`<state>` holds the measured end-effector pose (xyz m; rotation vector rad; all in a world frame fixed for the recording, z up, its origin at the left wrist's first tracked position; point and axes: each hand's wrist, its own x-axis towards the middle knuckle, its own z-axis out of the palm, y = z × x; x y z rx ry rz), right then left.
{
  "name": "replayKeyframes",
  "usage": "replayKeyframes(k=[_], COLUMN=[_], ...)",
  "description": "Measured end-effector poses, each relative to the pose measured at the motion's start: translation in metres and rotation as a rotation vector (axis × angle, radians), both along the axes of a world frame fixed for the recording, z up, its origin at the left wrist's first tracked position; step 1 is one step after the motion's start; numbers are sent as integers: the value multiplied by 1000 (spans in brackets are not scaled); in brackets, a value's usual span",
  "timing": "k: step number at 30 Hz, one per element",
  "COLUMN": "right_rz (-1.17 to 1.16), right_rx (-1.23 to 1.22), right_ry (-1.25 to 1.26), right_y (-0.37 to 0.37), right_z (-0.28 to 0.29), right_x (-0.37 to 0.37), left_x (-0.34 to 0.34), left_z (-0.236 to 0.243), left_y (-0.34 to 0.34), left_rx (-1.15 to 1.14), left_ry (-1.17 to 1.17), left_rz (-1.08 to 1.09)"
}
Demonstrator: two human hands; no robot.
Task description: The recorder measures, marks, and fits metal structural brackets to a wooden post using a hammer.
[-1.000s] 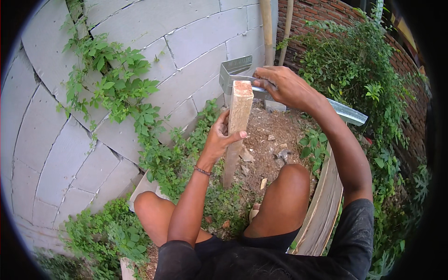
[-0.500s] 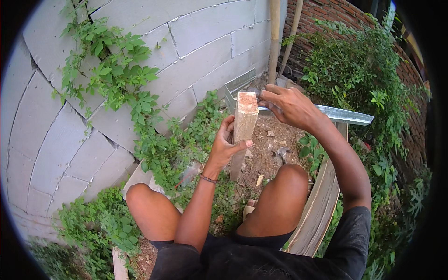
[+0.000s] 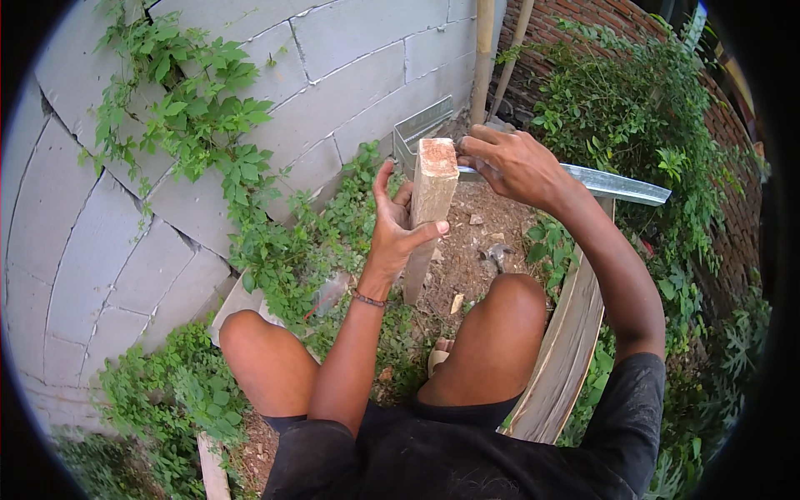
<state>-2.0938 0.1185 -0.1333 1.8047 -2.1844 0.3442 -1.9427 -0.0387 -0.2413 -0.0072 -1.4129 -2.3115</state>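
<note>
An upright wooden post [image 3: 433,187] stands in front of me, its sawn top rough and reddish. My left hand [image 3: 398,225] is around its left side, the thumb pressed across the near face and the index finger lifted off the wood. Behind the post top runs a shiny galvanised metal channel [image 3: 621,185], with a flanged, slotted part [image 3: 422,122] at the far left. My right hand [image 3: 510,165] is closed over the channel just right of the post, fingertips curled by its top corner. Whether anything small is pinched there is hidden.
A hammer [image 3: 497,254] lies on the dirt beyond my right knee. A long weathered board [image 3: 560,358] runs along my right side. A grey block wall [image 3: 354,92] with vines rises at left. Poles [image 3: 483,62] and a leafy bush [image 3: 625,108] stand at the back.
My left index finger has lifted away from the post, and the left hand's fingers have spread. The right hand stays at the channel. The whole view has shifted slightly.
</note>
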Motion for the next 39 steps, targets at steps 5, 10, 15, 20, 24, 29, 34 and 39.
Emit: replayKeyframes(k=[5,10,15,20,24,29,34,39], right_rz=[31,28,-6,7,1,-20,-36,14], right_rx=[-32,-7,22,24,28,54,65,135], right_ry=[-22,-26,-37,-24,-24,-12,-109,-165], right_y=[-6,-7,-9,-11,-14,-14,-13,-10], right_z=[0,-1,4,5,6,6,12,10], right_x=[0,0,4,4,4,3,8,-1], left_x=[0,4,5,6,7,8,9,6], left_z=[-5,-3,-4,-4,-7,-7,-5,-7], left_y=[-10,-11,-14,-15,-12,-7,-5,-6], left_rx=[-35,-89,-95,-92,-66,-35,9,-2], left_ry=[36,77,72,70,70,97,118,131], left_rz=[1,18,-1,0,19,34,41,52])
